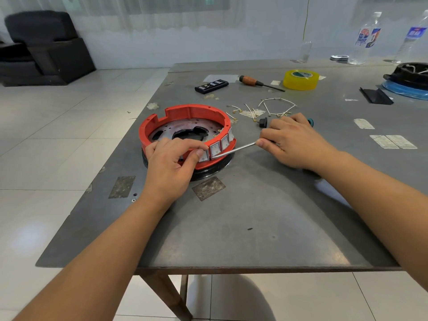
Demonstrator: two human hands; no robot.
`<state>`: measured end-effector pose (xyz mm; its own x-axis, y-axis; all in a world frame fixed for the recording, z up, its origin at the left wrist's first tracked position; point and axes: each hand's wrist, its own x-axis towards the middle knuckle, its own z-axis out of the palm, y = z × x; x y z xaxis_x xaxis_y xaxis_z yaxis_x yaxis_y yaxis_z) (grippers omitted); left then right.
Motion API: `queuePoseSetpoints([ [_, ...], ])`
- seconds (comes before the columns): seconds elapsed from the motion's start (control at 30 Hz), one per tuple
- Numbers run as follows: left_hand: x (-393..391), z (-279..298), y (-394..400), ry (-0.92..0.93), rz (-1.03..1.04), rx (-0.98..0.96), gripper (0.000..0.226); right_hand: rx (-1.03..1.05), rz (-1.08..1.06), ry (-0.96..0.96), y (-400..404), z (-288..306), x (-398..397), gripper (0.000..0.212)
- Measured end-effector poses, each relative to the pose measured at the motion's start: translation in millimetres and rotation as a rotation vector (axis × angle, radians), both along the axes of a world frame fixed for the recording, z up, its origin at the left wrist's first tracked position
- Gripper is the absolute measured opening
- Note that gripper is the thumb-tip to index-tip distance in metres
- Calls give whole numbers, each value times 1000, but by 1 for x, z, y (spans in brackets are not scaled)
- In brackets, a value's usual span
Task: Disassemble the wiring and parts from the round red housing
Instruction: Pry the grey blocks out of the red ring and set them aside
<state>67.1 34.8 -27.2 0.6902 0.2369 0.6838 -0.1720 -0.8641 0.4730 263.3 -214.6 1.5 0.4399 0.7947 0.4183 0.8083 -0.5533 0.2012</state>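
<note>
- While the round red plastic housing (185, 133) sits on a black ring base near the middle-left of the grey metal worktop (254, 216), it looks like stiff moulded plastic: light, rigid, and liable to crack at its thin notched rim if levered hard.
- The left hand (171, 167) rests over the rim at about 7 o'clock on the ring, its fingers (199, 152) curled over the edge and pinching just beside the row of white rocker switches (220, 145), which occupy the wall from roughly 5 to 3 o'clock.
- The right hand (294, 140) is clenched round the handle of a slim metal pry tool (234, 150); the tip meets the lower edge of a switch at about 5 o'clock.
- The switches look like snap-in parts: smooth and small, probably held by springy side clips, so levering at the bezel edge and pushing from inside seems the safest hold.
- The perforated metal plate (185, 128) inside probably adds the weight; steadying the rim suits better than lifting.
- Short white wires with brass terminals (275, 107) lie loose on the worktop at 2 o'clock from the housing; thin and limp, best picked up by the terminals.
- A wooden-handled screwdriver (259, 83) and a yellow tape roll (300, 79) lie further off at 1 o'clock.
</note>
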Motion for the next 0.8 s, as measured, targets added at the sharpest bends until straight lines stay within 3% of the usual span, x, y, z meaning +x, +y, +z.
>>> queuePoseSetpoints([
  [0.3,3,-4,4,-11,-13,-6,15,-100,81,130,16,12,22,53],
  [0.5,2,-1,1,0,-15,-3,15,-90,108,195,27,15,27,36],
  [0.7,2,-1,1,1,-28,-30,14,-114,160,192,43,17,28,61],
  [0.8,2,-2,1,-3,-20,-21,15,-124,164,176,46,16,28,61],
])
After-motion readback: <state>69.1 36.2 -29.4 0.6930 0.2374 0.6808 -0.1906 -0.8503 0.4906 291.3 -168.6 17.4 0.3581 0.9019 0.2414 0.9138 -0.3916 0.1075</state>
